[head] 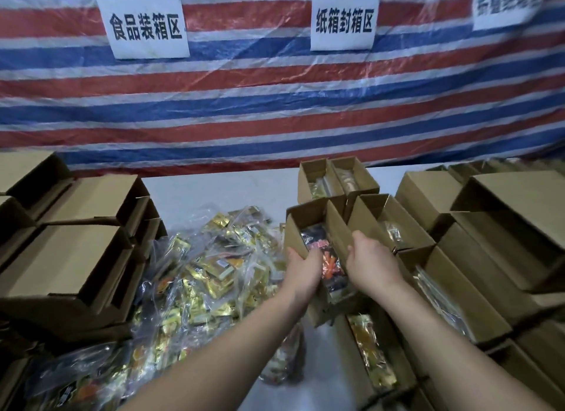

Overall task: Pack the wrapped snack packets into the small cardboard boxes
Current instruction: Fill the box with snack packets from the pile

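A small open cardboard box is lifted above the table at centre, tilted toward me. Inside it lies a dark snack packet with orange print. My left hand grips the box's left wall, fingers curled over its rim. My right hand grips the right wall, thumb on the rim. A heap of gold and clear wrapped snack packets covers the table to the left of the box.
Stacks of empty cardboard boxes stand at left. Open boxes holding packets line up at right and behind, with bigger boxes at far right. A striped tarp with paper signs hangs behind the white table.
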### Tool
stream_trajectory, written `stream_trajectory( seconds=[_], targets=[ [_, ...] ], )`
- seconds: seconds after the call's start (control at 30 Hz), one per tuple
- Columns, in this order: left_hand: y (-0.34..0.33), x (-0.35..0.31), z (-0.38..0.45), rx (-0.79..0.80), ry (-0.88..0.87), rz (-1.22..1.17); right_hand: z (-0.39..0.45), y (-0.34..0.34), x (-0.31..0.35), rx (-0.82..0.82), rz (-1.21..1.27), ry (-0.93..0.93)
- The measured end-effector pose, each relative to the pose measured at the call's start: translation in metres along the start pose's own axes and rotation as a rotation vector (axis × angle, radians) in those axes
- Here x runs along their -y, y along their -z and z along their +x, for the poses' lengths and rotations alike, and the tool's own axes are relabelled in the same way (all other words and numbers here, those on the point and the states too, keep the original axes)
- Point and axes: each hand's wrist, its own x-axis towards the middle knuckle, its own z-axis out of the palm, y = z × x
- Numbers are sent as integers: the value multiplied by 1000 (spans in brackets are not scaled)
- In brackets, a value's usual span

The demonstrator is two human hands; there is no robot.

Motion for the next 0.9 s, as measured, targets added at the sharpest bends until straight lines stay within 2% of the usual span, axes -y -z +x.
stream_trajectory(
  seconds=[0.2, 0.4, 0.57, 0.67, 0.9],
  targets=[
    [-33, -7, 55, 76, 135, 180, 41, -5, -20, 54, -95, -96],
    [-55, -12, 92, 185, 167, 274, 79, -3, -36, -11, -364, -51],
    [-63, -13, 113, 181, 135, 297, 99, -12, -45, -47, -413, -31],
    [-65, -10, 124, 188, 159, 334, 105, -20, -50, -43, -433, -22],
    [-65, -7, 128, 178, 221, 285, 107, -27, -51, -145, -419, -8]
  ],
)
